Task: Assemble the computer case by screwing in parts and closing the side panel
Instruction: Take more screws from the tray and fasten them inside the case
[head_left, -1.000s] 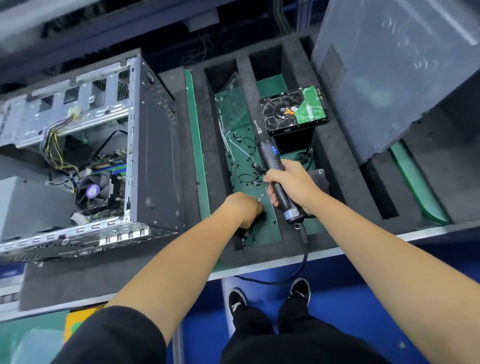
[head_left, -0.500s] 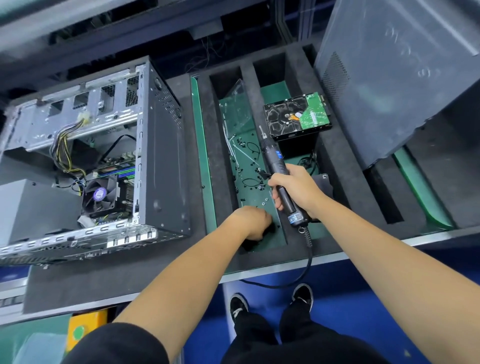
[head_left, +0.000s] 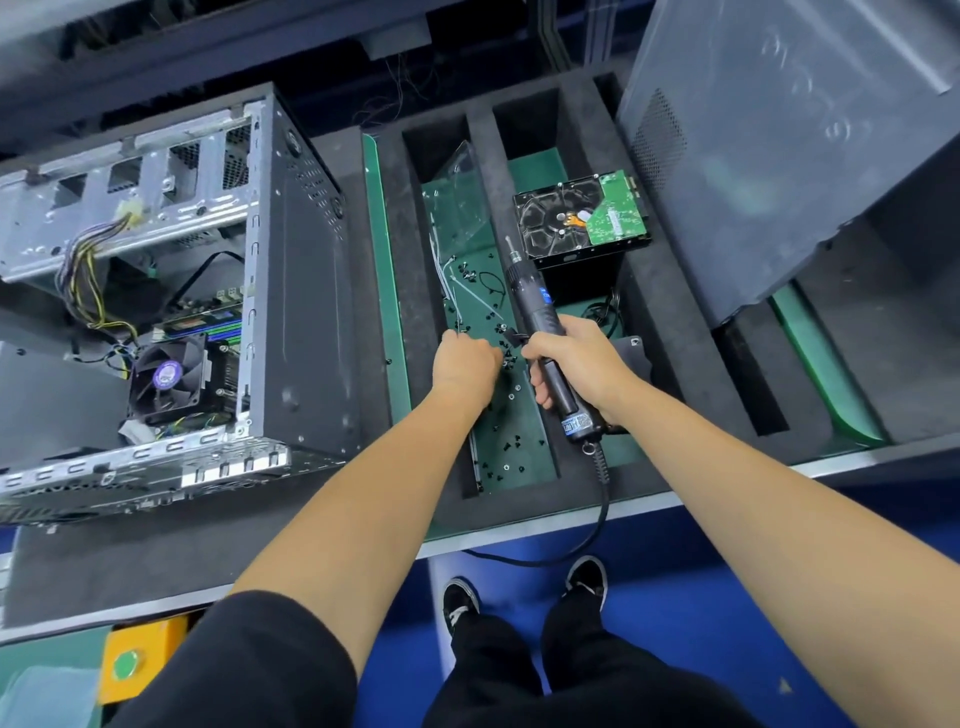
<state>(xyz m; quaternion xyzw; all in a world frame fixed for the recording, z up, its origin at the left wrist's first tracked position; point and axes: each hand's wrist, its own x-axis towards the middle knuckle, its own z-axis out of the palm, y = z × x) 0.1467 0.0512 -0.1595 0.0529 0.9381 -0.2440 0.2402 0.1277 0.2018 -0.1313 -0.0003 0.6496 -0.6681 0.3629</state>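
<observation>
Black foam trays (head_left: 660, 332) cover our bench, with the open case (head_left: 218, 312) lying at the left and the side panel (head_left: 779, 145) leaning at the right. Our right hand (head_left: 576, 364) grips the screwdriver (head_left: 540, 322), tip pointing away. Our left hand (head_left: 465, 364) hangs curled over loose screws (head_left: 506, 447); whether it pinches one we cannot tell. A hard drive (head_left: 582, 218) sits just beyond.
</observation>
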